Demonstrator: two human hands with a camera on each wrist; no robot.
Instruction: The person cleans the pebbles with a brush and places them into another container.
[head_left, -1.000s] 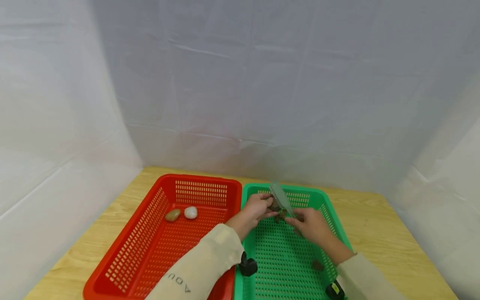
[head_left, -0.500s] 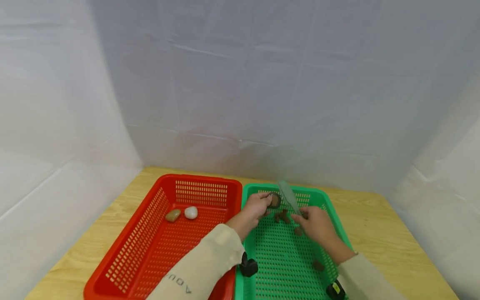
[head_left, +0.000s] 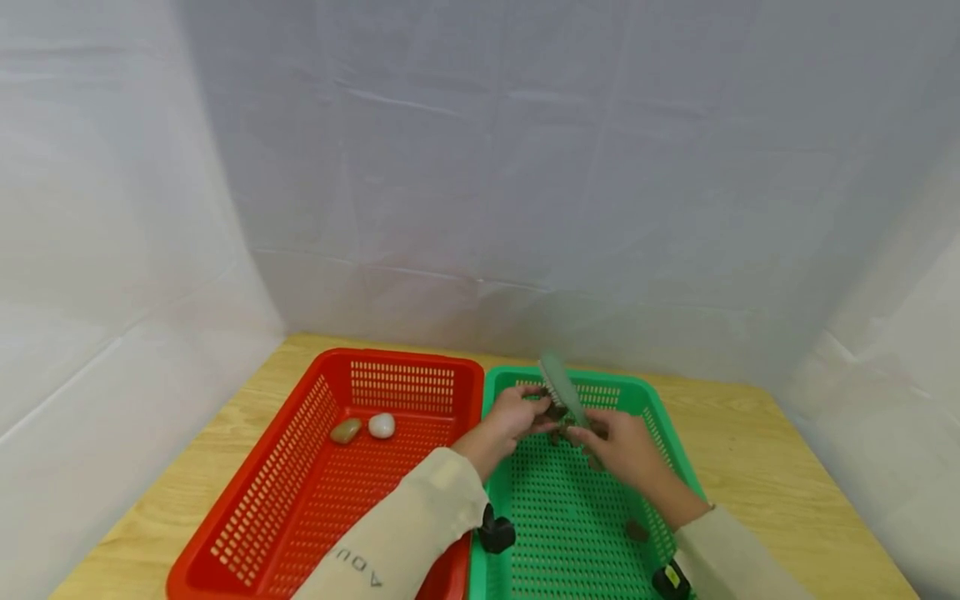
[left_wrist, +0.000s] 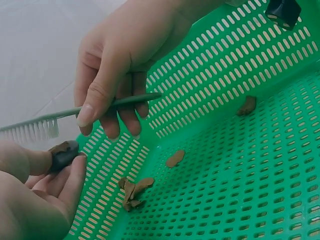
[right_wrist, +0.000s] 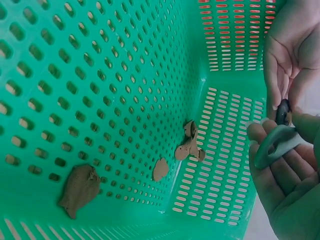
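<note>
In the head view my left hand (head_left: 512, 417) holds a dark stone (left_wrist: 65, 156) over the back of the green basket (head_left: 498, 500). Brown, mud-like stuff clings to part of the stone. My right hand (head_left: 624, 450) grips a pale green brush (head_left: 561, 387) by its handle, whose end with a hole (right_wrist: 280, 145) shows in the right wrist view. Its bristles (left_wrist: 37, 129) face down towards the left hand in the left wrist view. Below the hands, flat brown clay-like pieces (left_wrist: 135, 190) lie on the basket floor.
A red basket (head_left: 326, 360) stands against the green one on the left, with a tan stone (head_left: 346, 431) and a white stone (head_left: 382, 425) inside. Another brown piece (right_wrist: 80, 189) lies near the green basket's right side. Wooden table (head_left: 765, 467) extends to the right.
Half a second ago the brush stood off to the right, with the stone's brown face showing. Now the brush is back left over the stone. The left hand has barely moved.
</note>
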